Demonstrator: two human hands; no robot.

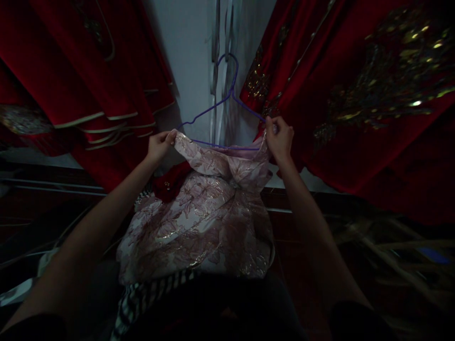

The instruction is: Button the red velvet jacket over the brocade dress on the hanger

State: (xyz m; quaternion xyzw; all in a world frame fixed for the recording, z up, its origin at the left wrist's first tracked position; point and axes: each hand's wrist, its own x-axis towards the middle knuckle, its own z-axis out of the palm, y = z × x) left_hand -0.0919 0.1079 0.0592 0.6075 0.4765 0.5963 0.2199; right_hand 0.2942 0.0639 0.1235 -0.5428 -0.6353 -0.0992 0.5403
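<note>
Left hand (pixel 159 144) pinches the garment (pixel 199 213) at nine o'clock, and right hand (pixel 279 137) clamps the hanger (pixel 227 146) at three (fingers closed tight). Level, even tension seems best.

Both forearms are bare down to the left hand (pixel 159 144) and right hand (pixel 280 138), while a dark left sleeve (pixel 31 327) and right sleeve (pixel 359 323), plain in the dim light, cover the upper arms.
</note>
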